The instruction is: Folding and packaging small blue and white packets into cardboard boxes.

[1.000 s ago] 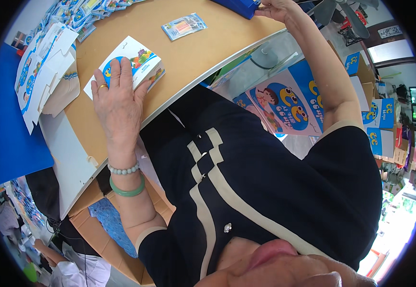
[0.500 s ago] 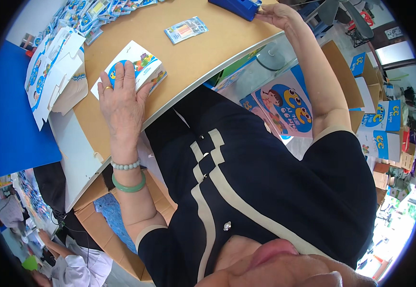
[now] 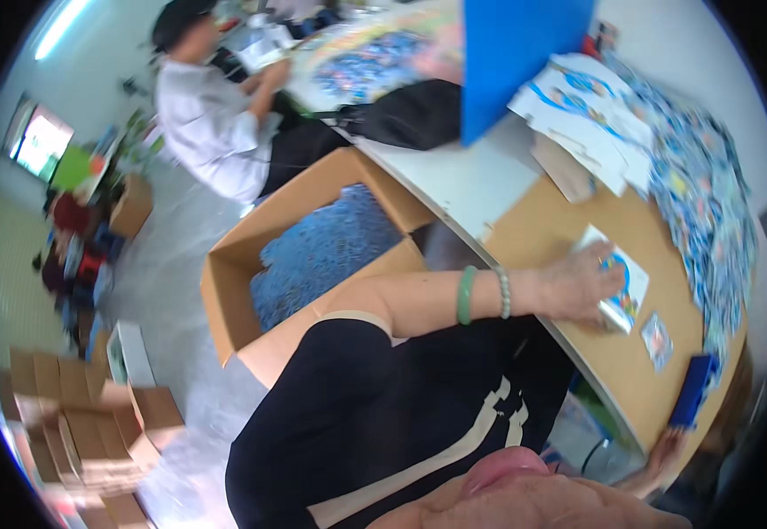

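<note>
My left hand (image 3: 577,286) lies flat, fingers spread, on a white packet with a colourful print (image 3: 626,286) on the brown tabletop (image 3: 542,229). A green bangle and a bead bracelet sit on that wrist. A small printed card (image 3: 656,339) lies just beyond the packet. My right hand (image 3: 663,448) reaches over the table's edge, its fingers closed on the near end of a dark blue box (image 3: 692,390). Much of this hand is hidden by the table edge.
An open cardboard box (image 3: 225,291) holding blue items stands on the floor beside me. On the table are a blue upright board (image 3: 524,62), flat printed cartons (image 3: 595,115) and several small colourful packets (image 3: 709,203). A person in white (image 3: 216,123) works further off. Flat cardboard stacks (image 3: 75,432) stand behind.
My head has turned, so the whole picture has swung round and the floor and the other person come into view. Both hands stay where they were on the packet and the blue box.
</note>
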### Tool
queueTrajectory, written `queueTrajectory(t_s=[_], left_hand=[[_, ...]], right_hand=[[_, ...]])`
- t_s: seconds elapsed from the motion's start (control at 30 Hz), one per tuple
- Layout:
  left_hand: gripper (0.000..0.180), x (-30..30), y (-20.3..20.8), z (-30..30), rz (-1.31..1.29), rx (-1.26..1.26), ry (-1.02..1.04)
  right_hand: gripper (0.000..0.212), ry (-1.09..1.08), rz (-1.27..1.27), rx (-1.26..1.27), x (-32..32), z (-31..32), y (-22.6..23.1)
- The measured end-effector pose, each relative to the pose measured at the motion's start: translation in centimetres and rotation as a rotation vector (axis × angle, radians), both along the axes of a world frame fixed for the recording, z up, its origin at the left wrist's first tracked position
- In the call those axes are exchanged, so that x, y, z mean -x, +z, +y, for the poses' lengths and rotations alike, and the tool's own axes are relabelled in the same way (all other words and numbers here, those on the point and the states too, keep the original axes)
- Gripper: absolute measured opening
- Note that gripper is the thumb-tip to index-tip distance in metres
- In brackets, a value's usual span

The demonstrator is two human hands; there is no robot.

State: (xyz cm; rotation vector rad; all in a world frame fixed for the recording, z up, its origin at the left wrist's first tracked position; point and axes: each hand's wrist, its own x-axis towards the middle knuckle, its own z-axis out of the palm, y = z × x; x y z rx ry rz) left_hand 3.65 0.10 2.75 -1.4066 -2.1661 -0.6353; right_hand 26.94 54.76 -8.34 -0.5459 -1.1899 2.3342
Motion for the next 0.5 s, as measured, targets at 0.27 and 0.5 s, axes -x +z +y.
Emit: queueTrajectory(t_s=[0.27,0.5], left_hand=[[0.066,-2.4,-0.2,0.4,0.054,0.082,0.144],[0.067,-2.3,-1.1,1.7,0.086,0.152,0.235]], right_hand=[[0.014,-0.189,-0.011,0.078,-2.0,3.5,-3.4],[0.019,-0.274,-0.223,0.084,-0.7,8.0,-6.7]])
